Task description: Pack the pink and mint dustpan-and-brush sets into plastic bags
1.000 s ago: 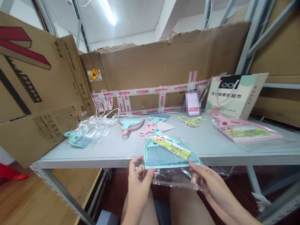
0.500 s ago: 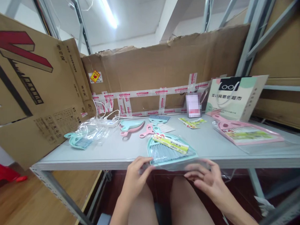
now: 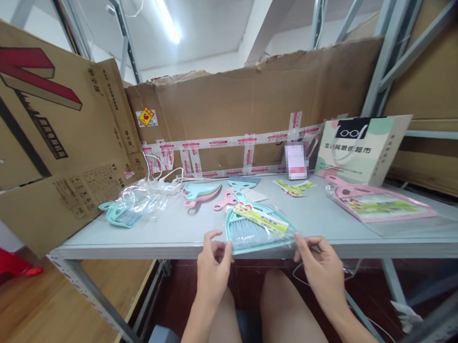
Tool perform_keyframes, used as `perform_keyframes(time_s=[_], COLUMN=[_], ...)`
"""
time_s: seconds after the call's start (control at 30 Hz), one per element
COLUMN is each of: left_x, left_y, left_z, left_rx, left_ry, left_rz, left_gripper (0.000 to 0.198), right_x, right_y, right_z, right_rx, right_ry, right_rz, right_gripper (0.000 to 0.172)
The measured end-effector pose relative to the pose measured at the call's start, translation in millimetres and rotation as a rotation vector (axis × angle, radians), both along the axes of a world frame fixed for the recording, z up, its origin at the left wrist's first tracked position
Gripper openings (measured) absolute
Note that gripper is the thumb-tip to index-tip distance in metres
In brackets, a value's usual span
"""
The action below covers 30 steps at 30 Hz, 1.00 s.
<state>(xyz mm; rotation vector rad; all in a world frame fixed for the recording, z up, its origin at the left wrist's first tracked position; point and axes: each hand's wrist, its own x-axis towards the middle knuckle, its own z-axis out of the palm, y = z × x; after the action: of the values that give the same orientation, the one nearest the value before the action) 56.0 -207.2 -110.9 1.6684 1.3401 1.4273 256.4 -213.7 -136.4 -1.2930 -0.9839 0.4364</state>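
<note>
A mint-green dustpan and brush set (image 3: 250, 232) lies at the front edge of the table inside a clear plastic bag (image 3: 277, 238). Across it rests a yellow and white printed card (image 3: 262, 218). My left hand (image 3: 214, 260) pinches the near left corner of the bag between thumb and fingers. At the near right corner, my right hand (image 3: 319, 258) grips the bag's edge the same way. The set's handle end points away from me, towards a pink handle of a brush (image 3: 225, 200) lying behind it.
Further back lie stacked dustpans (image 3: 201, 193), a blue-bristled brush (image 3: 243, 182) and printed cards (image 3: 293, 187). A bagged pink set (image 3: 382, 201) lies right, before a paper bag (image 3: 360, 150). Left are a green brush (image 3: 122, 215) and crumpled plastic (image 3: 148, 195). A phone (image 3: 297, 161) stands behind.
My right hand has closed on the bag's right corner, where before it was open and blurred. My left hand's fingers have drawn together on the left corner.
</note>
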Motion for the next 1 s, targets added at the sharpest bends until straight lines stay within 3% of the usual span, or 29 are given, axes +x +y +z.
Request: perform_keyframes(time_s=[0.13, 0.27, 0.37, 0.6, 0.87, 1.0], left_x=[-1.5, -1.4, 0.9, 7.2, 3.4, 0.5], left_y=[1.0, 3.6, 5.4, 6.4, 5.2, 2.8], left_z=[0.8, 3.8, 3.8, -2.8, -4.9, -10.6], left_rx=[-0.084, -0.205, -0.230, -0.113, -0.075, -0.088], left_ry=[-0.077, -0.153, -0.120, -0.024, -0.076, -0.159], left_rz=[-0.042, -0.072, -0.025, 0.127, 0.075, -0.007], left_gripper=[0.032, 0.039, 0.042, 0.042, 0.041, 0.042], right_x=[2.8, 8.7, 10.1, 11.2, 1.4, -3.6], right_y=[0.8, 4.0, 6.7, 10.6, 5.6, 0.1], right_z=[1.7, 6.8, 9.4, 7.5, 0.6, -2.9], right_rx=[-0.006, -0.170, -0.216, -0.098, 0.037, 0.015], right_ry=[-0.229, -0.201, -0.131, 0.147, 0.243, 0.280], right_rz=[-0.091, -0.039, -0.023, 0.140, 0.138, 0.113], right_gripper=[0.033, 0.033, 0.035, 0.047, 0.053, 0.056])
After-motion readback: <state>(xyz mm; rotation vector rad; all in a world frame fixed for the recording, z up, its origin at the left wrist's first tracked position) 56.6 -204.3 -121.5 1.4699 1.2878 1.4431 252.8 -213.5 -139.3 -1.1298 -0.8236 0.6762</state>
